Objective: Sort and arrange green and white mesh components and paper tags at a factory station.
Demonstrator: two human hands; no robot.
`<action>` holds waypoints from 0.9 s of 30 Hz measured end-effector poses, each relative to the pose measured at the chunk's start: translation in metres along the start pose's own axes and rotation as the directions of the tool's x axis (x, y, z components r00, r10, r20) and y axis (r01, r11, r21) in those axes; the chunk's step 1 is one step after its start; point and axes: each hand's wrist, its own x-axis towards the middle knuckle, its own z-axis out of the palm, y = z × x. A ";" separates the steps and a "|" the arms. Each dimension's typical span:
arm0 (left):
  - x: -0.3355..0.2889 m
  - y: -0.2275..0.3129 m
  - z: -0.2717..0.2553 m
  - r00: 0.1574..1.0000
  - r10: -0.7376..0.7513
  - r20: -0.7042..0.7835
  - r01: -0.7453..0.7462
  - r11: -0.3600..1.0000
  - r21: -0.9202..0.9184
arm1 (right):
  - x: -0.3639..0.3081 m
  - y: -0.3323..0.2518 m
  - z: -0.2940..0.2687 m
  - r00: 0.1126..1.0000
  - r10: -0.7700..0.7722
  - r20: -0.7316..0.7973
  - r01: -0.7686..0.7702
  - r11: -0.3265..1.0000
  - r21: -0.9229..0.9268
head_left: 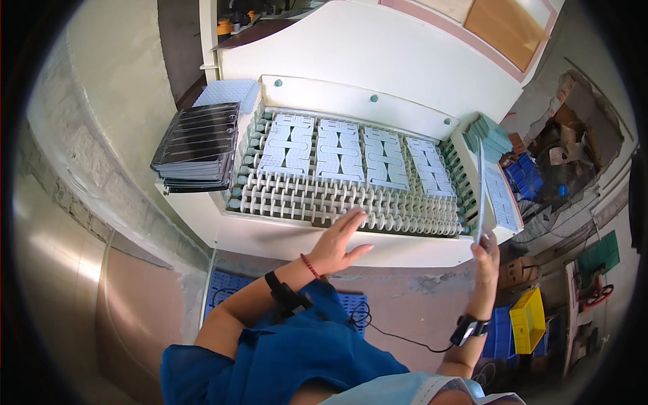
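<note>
1. Here, four pale sheets [351, 156] lie side by side on the roller bed [324, 202] of a white machine [378, 61]; each sheet is punched with rows of shaped pieces.
2. Left hand [337, 243]: fingers spread flat and open, holding nothing, resting on the front rollers at the bed's near edge, just in front of the two middle sheets.
3. Right hand [484, 260]: fingers closed around the lower end of one thin sheet [480, 196], held upright and edge-on at the right end of the bed.
4. One stack of dark trays [196, 145] sits on the machine's left shoulder, overhanging its edge; one pale blue pad [226, 93] lies behind it.
5. One flat stack of printed sheets [501, 196] lies on the right shoulder, just beside the upright sheet.
6. The front rows of rollers are bare across the full width; the sheets fill the back half up to the rear panel.
7. One yellow crate [528, 320] stands on the floor to the right, well apart from the machine.
</note>
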 end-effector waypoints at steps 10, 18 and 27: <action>-0.019 0.020 -0.010 0.927 -0.357 0.115 0.338 0.662 -0.669 | -0.068 0.013 0.224 0.977 -0.105 0.187 0.107 0.994 0.002; -0.066 -0.008 -0.078 0.766 -0.630 0.129 0.359 0.252 -0.899 | -0.084 0.042 0.239 0.939 0.177 0.296 -0.298 0.848 0.439; -0.090 -0.011 -0.085 0.761 -0.644 0.080 0.437 0.417 -0.797 | -0.103 0.042 0.238 0.889 0.364 0.279 -0.407 0.906 0.115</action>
